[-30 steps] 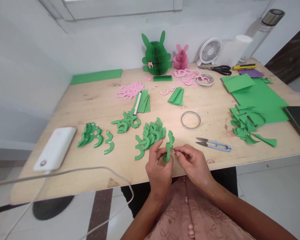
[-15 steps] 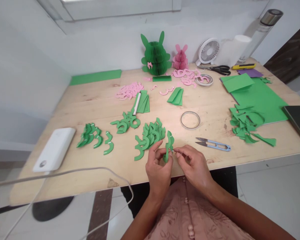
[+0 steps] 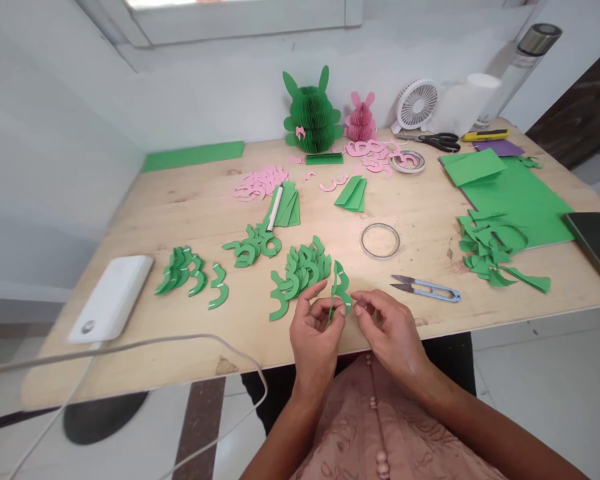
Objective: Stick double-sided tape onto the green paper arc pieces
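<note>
A wavy green paper cutout (image 3: 342, 283) with small white strips on it stands upright between the fingers of my left hand (image 3: 314, 333), near the table's front edge. Just right of it, my right hand (image 3: 391, 332) has thumb and forefinger pinched together, close to the cutout's edge; whatever is between those fingertips is too small to make out. Behind my left hand lies a heap of similar green cutouts (image 3: 300, 270). Further left are a row of green cutouts (image 3: 180, 270) and a single one (image 3: 219, 287), both with white strips.
Thread snips (image 3: 427, 289) and a tape ring (image 3: 380, 240) lie beyond my right hand. Green scraps (image 3: 490, 247) and a phone (image 3: 597, 247) are at the right. A power bank (image 3: 111, 300) with a cable is at the left. Paper rabbits (image 3: 313, 120) stand at the back.
The cutout has turned so more of its wavy face and a white strip show. My right fingertips have drawn slightly away from it to the right.
</note>
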